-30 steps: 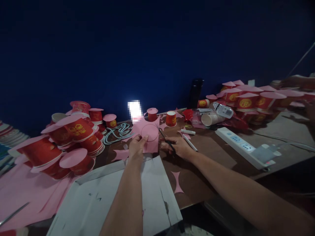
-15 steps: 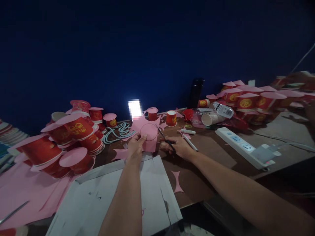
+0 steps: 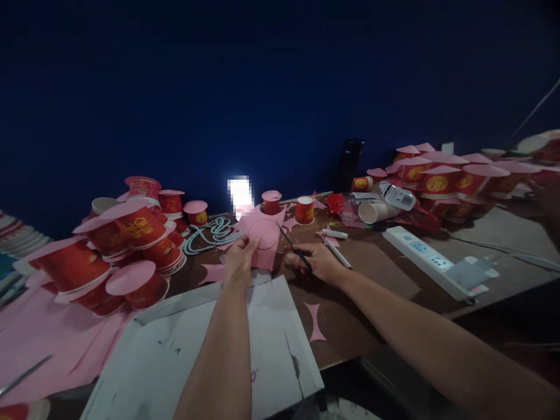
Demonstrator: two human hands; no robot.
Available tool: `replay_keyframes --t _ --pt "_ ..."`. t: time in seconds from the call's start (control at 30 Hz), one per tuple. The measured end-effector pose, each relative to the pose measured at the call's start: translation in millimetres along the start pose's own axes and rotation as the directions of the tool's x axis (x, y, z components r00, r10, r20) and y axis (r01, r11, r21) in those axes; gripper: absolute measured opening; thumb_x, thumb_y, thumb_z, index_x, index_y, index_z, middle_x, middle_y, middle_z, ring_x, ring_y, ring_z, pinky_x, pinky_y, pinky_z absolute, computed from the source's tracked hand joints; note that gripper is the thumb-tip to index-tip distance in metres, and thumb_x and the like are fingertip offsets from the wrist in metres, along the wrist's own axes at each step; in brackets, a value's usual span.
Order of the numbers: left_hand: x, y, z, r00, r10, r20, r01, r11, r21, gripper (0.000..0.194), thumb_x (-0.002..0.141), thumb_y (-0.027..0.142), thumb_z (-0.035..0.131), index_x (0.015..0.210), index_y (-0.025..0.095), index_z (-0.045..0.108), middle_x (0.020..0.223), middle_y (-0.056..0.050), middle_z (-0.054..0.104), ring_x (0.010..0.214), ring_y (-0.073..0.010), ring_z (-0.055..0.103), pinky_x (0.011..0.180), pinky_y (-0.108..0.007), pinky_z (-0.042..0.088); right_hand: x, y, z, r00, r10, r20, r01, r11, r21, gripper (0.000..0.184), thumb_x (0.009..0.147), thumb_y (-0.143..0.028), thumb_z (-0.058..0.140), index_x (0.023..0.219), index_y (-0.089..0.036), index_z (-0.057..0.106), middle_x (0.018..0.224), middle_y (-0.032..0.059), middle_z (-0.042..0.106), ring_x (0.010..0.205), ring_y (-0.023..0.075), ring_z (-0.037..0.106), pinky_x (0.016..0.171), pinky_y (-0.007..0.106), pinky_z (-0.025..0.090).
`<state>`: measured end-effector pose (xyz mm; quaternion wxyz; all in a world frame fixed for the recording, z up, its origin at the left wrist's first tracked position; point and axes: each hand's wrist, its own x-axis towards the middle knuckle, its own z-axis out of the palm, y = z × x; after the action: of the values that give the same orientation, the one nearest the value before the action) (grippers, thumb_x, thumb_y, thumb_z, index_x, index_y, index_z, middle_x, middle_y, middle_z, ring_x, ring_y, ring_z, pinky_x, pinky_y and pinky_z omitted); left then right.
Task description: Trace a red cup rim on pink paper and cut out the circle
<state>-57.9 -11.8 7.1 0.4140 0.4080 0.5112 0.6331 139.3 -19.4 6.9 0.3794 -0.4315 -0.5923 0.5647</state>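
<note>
My left hand (image 3: 238, 262) pinches a piece of pink paper (image 3: 263, 238) with a circle drawn on it, held just above the brown table (image 3: 371, 262). My right hand (image 3: 317, 261) grips black scissors (image 3: 294, 246), whose blades point up and left toward the paper's right edge. A white flattened carton (image 3: 210, 350) lies under my left forearm. A pink star-shaped offcut (image 3: 315, 322) lies on the table below my right wrist.
Red paper cups with pink paper lids (image 3: 126, 245) are piled at the left, with more at the back right (image 3: 441, 178). A white power strip (image 3: 431, 262), a white pen (image 3: 336, 252), a coiled cable (image 3: 212, 232) and pink sheets (image 3: 48, 344) lie around. Another person's hand shows at the far right edge.
The pink paper has turned a little in my left hand and sits slightly higher. My right hand with the scissors has hardly moved.
</note>
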Motion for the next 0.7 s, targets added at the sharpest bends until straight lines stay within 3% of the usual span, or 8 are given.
replay_keyframes --t 0.17,0.3,0.53,0.7 --pt "3.0 -4.6 -1.3 1.000 -0.012 -0.019 0.013 1.000 0.001 0.038 0.059 0.042 0.076 0.085 0.014 0.069 0.077 -0.002 0.064 0.070 -0.0136 0.054 0.069 -0.025 0.042 1.0 2.3 0.1 1.000 -0.021 0.011 0.020 1.000 0.010 0.056 0.066 -0.044 0.074 0.110 -0.010 0.069 0.056 -0.0021 0.055 0.046 0.0069 0.043 0.045 0.021 0.033" --pt "2.4 -1.4 -2.1 0.999 0.021 -0.034 -0.021 1.000 0.004 0.036 0.056 0.041 0.078 0.078 0.014 0.067 0.073 -0.001 0.062 0.069 -0.0127 0.052 0.068 -0.024 0.041 0.5 0.7 -1.0 0.999 -0.029 0.029 0.030 0.999 -0.030 0.056 0.068 -0.046 0.073 0.111 -0.011 0.069 0.057 -0.0024 0.055 0.046 0.0068 0.045 0.045 0.020 0.034" --pt "3.0 1.1 -4.6 0.995 0.004 0.103 -0.004 1.000 -0.001 0.042 0.055 0.039 0.079 0.086 0.014 0.065 0.075 -0.001 0.062 0.071 -0.0122 0.055 0.072 -0.024 0.041 -1.7 -3.9 -4.5 0.999 0.019 0.027 -0.016 0.996 -0.088 0.056 0.067 -0.049 0.074 0.111 -0.014 0.069 0.059 -0.0013 0.057 0.048 0.0088 0.050 0.041 0.019 0.036" --pt "2.5 1.7 -6.2 0.995 -0.034 0.090 0.029 0.998 0.059 0.047 0.055 0.038 0.080 0.093 0.015 0.064 0.083 -0.003 0.064 0.083 -0.0158 0.057 0.078 -0.026 0.041 1.2 1.7 -6.5 0.999 0.028 0.033 -0.026 0.998 -0.060 0.057 0.068 -0.049 0.073 0.112 -0.013 0.067 0.061 -0.0014 0.057 0.048 0.0084 0.050 0.039 0.018 0.037"
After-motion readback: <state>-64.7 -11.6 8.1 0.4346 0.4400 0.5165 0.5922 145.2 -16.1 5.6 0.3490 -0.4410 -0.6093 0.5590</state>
